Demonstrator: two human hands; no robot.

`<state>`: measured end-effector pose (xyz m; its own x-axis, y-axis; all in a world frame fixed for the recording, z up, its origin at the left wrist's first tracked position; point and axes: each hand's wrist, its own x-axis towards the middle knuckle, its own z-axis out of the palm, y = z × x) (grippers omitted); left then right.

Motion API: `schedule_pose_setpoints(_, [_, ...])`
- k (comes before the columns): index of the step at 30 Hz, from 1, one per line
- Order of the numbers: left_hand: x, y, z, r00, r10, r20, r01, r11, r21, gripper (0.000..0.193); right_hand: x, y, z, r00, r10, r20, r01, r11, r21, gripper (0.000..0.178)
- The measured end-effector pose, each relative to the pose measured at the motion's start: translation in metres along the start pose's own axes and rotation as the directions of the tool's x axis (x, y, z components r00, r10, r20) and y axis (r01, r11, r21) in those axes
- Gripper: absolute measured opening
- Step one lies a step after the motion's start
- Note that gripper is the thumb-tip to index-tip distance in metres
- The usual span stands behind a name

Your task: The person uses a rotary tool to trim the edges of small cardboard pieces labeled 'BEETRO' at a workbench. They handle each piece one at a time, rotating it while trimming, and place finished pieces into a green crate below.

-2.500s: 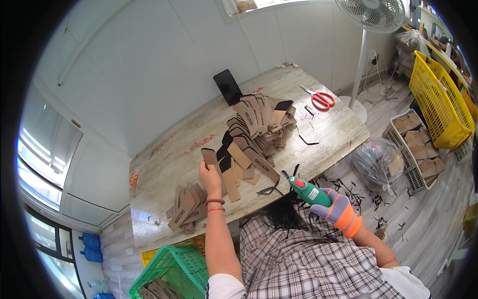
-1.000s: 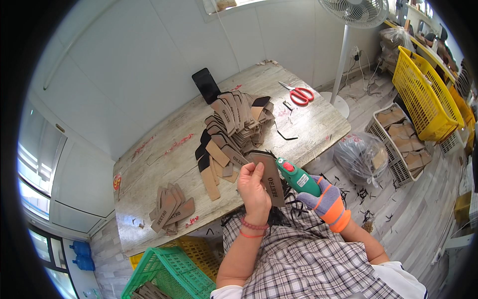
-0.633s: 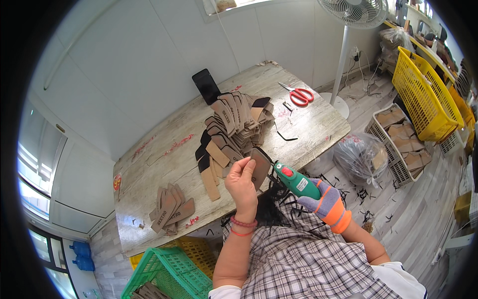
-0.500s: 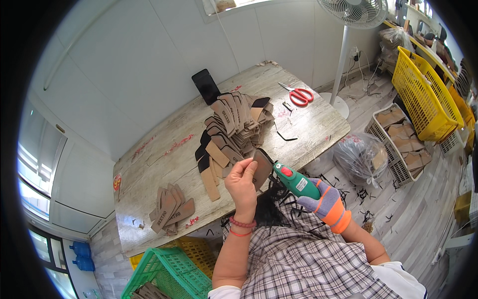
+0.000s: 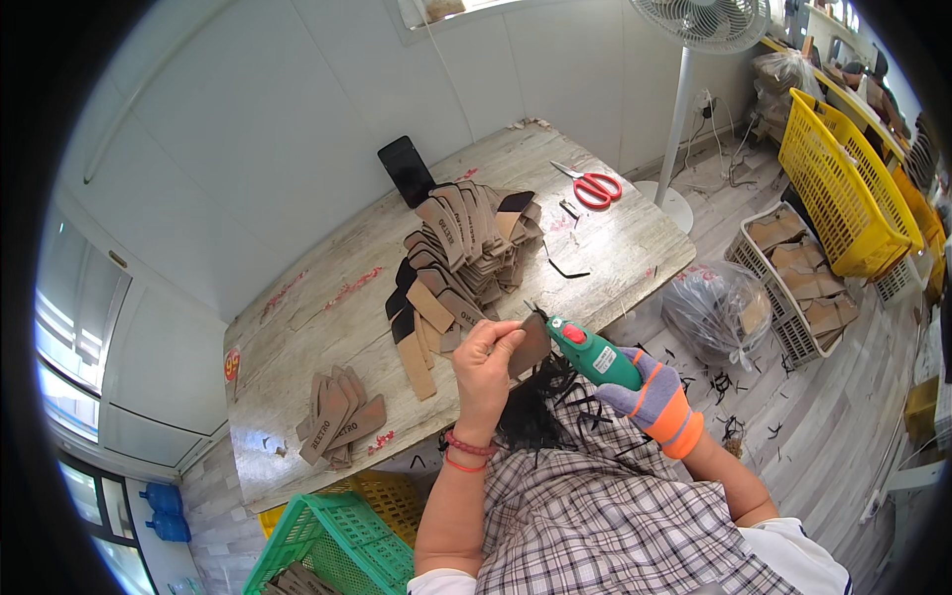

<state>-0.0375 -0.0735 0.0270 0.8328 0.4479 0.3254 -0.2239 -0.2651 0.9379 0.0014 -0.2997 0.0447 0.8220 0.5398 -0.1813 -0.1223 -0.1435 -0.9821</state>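
My bare left hand (image 5: pixel 483 369) pinches a flat brown-grey piece (image 5: pixel 533 347) with a dark edge, just past the front edge of the table. In a purple and orange glove, my right hand (image 5: pixel 650 395) grips green electric scissors (image 5: pixel 593 355) with a red button. Their head is at the dark edge of the piece; whether the blade touches it is too small to tell. On the table beyond lies a large fanned pile of similar pieces (image 5: pixel 466 238), some with black ends. A smaller pile (image 5: pixel 342 412) lies to the left. Black strip scraps (image 5: pixel 535 412) gather on my lap.
Red-handled scissors (image 5: pixel 597 189) and a black strip (image 5: pixel 567 270) lie on the table (image 5: pixel 307 327), with a black phone (image 5: pixel 407 171) at its back. A green basket (image 5: pixel 332 545) stands below left. To the right are a plastic bag (image 5: pixel 719 317), crates (image 5: pixel 783 278) and a fan (image 5: pixel 679 129).
The held piece has turned in my left hand and shows less of its face. A thin dark strip now sticks up at its top edge. My right hand has shifted slightly right.
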Motion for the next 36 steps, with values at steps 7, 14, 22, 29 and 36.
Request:
schedule_pose_setpoints(7, [0.017, 0.015, -0.017, 0.976, 0.176, 0.126, -0.205, 0.942, 0.267, 0.007, -0.001, 0.007, -0.006, 0.999, -0.031, 0.008, 0.031, 0.999, -0.039, 0.057])
schedule_pose_setpoints(14, [0.033, 0.038, -0.024, 0.924, 0.27, 0.271, -0.369, 0.817, 0.443, 0.005, -0.002, 0.008, -0.009, 0.997, -0.079, 0.015, 0.08, 0.993, -0.091, 0.056])
schedule_pose_setpoints(22, [0.036, 0.044, -0.034, 0.902, 0.226, 0.369, -0.395, 0.778, 0.489, 0.005, 0.001, 0.006, -0.005, 0.997, -0.054, 0.058, 0.062, 0.987, -0.149, 0.058])
schedule_pose_setpoints(29, [0.021, 0.004, -0.171, 0.96, -0.004, -0.28, 0.136, 0.88, 0.455, 0.009, -0.002, 0.018, -0.003, 1.0, -0.016, -0.01, 0.017, 0.997, 0.076, 0.055])
schedule_pose_setpoints(36, [-0.018, -0.083, -0.294, 0.854, 0.063, -0.517, 0.48, 0.287, 0.829, 0.016, 0.001, 0.035, -0.006, 1.0, 0.008, -0.004, -0.008, 0.992, -0.126, 0.054])
